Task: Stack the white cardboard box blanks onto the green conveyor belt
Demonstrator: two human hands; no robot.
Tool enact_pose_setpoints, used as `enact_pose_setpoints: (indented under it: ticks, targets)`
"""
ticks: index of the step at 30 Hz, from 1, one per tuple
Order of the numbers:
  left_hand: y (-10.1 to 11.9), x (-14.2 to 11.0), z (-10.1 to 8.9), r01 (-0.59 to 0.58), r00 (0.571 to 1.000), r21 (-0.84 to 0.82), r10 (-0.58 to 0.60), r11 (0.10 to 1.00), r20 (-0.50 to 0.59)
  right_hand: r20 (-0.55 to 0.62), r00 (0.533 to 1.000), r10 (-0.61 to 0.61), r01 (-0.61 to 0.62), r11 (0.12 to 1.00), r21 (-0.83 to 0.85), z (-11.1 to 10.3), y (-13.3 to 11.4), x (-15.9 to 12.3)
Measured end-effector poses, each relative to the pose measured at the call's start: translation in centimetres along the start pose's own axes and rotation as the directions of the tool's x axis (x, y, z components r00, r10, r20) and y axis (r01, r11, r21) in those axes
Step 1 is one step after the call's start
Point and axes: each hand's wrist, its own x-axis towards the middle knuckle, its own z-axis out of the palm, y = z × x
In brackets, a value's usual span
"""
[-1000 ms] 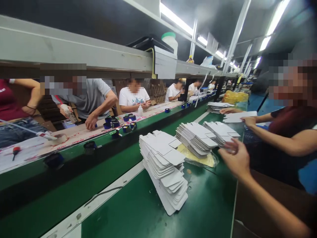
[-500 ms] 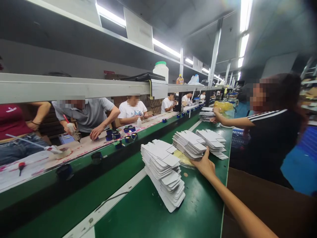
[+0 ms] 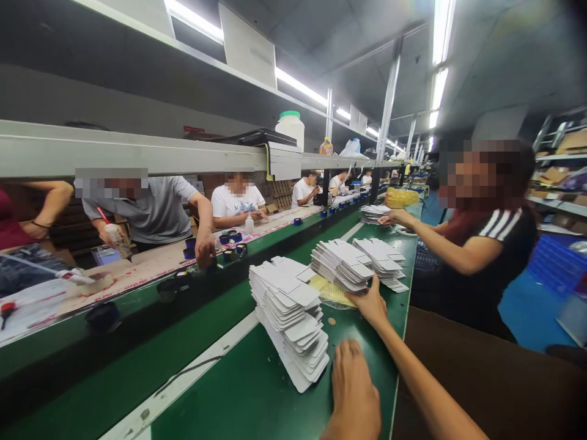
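Observation:
Three stacks of flat white card blanks lie on the green bench. My right hand [image 3: 372, 304] reaches forward to the near edge of the middle stack [image 3: 342, 264], thumb along its base and fingertips tucked under it, above a yellow sheet [image 3: 329, 292]. My left hand [image 3: 354, 391] lies low in front of me, fingers stretched out flat on the bench, just right of the tall nearest stack [image 3: 288, 315] and holding nothing. The third stack [image 3: 381, 255] sits behind the middle one.
A person in a dark striped top [image 3: 486, 256] sits to my right, reaching to a farther pile of blanks [image 3: 373, 213]. Across a green conveyor [image 3: 137, 318], several people work with small blue parts [image 3: 232, 238]. An overhead shelf [image 3: 137, 156] carries a white jar [image 3: 290, 126].
My left hand has come into view at the bottom, beside the nearest stack. My right hand stays at the middle stack's edge. The person to my right has leaned in.

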Motion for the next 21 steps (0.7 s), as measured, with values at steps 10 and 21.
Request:
enact_pose_setpoints:
  ticks: [10, 21]
  targets:
    - [1.4, 14.0, 1.3, 0.196, 0.924, 0.149, -0.131, 0.969, -0.360, -0.024, 1.000, -0.015, 0.015, 1.000, -0.012, 0.3, 0.8, 0.8]
    - [1.0, 10.4, 2.6, 0.087, 0.956, 0.235, -0.015, 0.968, -0.293, -0.025, 0.996, -0.082, 0.082, 0.996, 0.025, 0.3, 2.5, 2.4]
